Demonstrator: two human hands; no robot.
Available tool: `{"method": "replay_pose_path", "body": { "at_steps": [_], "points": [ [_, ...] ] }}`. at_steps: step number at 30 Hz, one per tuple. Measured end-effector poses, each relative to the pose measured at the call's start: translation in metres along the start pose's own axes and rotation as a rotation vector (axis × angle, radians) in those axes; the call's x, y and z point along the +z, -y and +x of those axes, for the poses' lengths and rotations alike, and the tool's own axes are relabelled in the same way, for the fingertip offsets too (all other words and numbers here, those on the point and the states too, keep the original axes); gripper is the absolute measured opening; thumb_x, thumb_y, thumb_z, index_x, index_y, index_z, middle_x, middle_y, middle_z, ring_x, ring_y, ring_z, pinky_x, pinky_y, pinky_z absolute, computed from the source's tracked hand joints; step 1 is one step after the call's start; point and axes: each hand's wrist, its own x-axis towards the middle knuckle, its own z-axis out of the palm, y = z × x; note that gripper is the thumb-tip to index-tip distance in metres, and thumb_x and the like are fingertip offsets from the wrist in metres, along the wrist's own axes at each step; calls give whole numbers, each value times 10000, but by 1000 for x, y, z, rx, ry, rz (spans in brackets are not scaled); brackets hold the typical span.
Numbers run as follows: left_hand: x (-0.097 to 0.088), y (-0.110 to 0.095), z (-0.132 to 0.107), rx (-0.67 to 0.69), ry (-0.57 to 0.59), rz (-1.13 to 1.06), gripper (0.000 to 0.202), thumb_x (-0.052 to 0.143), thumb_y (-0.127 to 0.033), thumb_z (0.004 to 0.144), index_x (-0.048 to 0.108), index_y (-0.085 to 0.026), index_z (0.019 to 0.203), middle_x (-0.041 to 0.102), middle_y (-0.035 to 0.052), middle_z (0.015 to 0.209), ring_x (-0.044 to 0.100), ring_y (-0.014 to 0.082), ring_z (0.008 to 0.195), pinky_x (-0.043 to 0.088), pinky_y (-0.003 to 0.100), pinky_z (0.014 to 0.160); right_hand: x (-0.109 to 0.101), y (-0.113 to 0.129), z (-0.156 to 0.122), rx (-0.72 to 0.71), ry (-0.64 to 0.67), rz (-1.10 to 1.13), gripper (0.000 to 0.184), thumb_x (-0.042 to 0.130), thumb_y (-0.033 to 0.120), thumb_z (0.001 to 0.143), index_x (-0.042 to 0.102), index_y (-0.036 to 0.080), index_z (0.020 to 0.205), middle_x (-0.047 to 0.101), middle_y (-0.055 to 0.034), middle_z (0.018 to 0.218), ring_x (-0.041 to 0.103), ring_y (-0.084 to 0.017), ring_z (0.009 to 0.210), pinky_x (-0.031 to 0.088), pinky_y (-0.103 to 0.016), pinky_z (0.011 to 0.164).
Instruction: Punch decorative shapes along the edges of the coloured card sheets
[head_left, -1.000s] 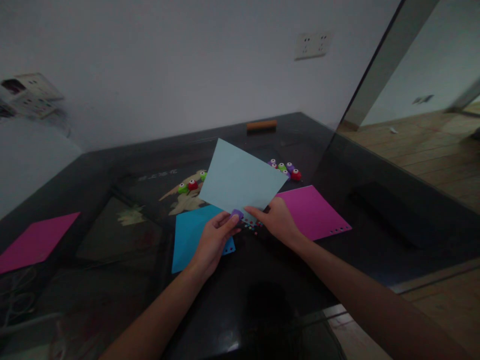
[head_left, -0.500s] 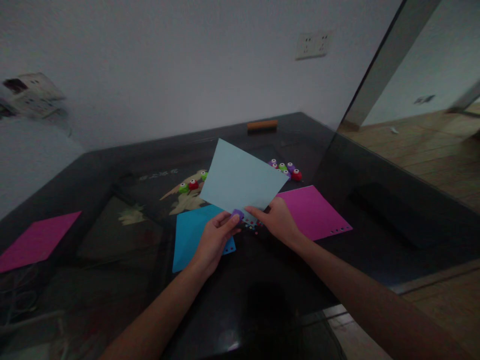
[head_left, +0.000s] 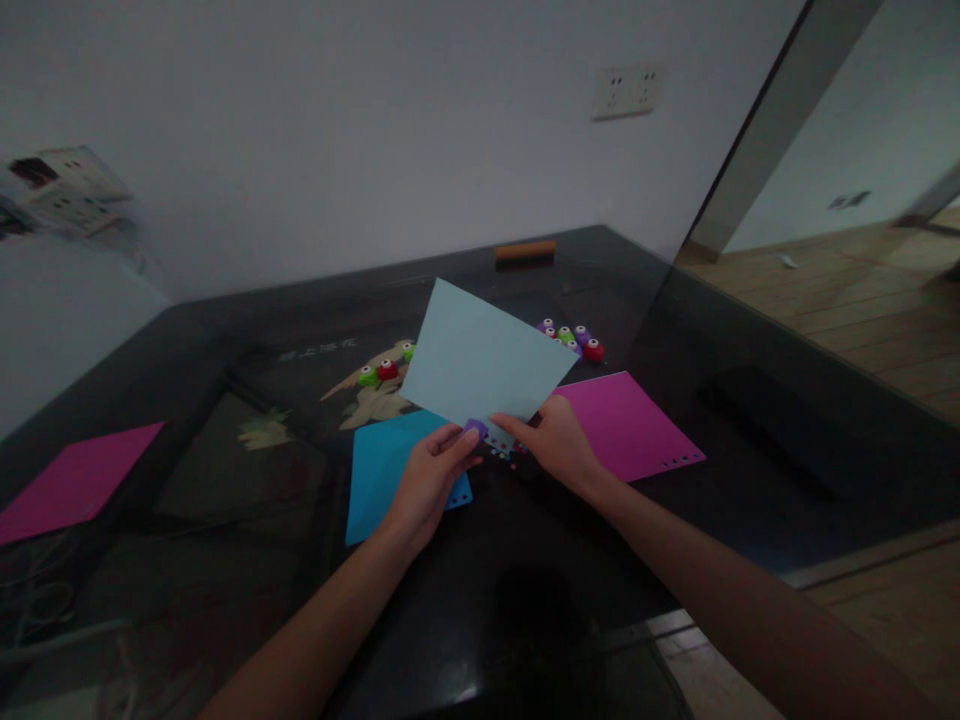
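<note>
My left hand (head_left: 429, 478) is closed around a small purple craft punch (head_left: 475, 431), which sits at the near edge of a pale blue sheet of paper (head_left: 484, 355). Thumb on top, my right hand (head_left: 556, 440) grips that same sheet near its lower right edge and holds it tilted above the table. Small punched holes run along the edge between the two hands. Just below lie tiny paper bits (head_left: 504, 455). A blue sheet (head_left: 379, 470) with holes at its corner lies partly under my left hand; a pink sheet (head_left: 630, 425) with a punched edge is beside my right.
Several coloured punches with eye-like buttons (head_left: 574, 338) stand behind the paper on the right, and others (head_left: 377, 373) on the left. Another pink sheet (head_left: 79, 480) lies far left. A brown roll-shaped object (head_left: 525, 252) rests near the wall on the dark glossy table (head_left: 420, 640).
Hardly anything differs. Both hands keep their grips on the punch and the pale blue sheet, and the view has shifted very slightly.
</note>
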Motion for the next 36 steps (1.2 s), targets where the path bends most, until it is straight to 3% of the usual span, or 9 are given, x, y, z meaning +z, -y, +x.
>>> {"method": "replay_pose_path", "body": {
  "at_steps": [11,27,36],
  "points": [
    [2,-2,-1,2,-22,-9,186,756,-281,653,686,-137,748,632,36,777,572,149,754,487,266,705,0,0,0,-2,-3,-39,241,629,298,733,538,155,562,562,-8,550,461,-114,504,331,-233,470],
    [-2,0,2,28,39,-35,201,745,-275,678,704,-117,796,687,48,809,610,153,798,459,290,839,0,0,0,-18,5,-3,209,628,280,736,561,144,592,604,-21,586,509,-122,525,353,-229,489],
    [0,-2,0,20,35,-24,129,732,-265,690,709,-163,766,697,23,803,611,142,796,455,267,843,0,1,-1,-11,-1,-32,276,623,303,736,494,161,536,509,16,505,433,-95,469,303,-220,448]
  ]
}}
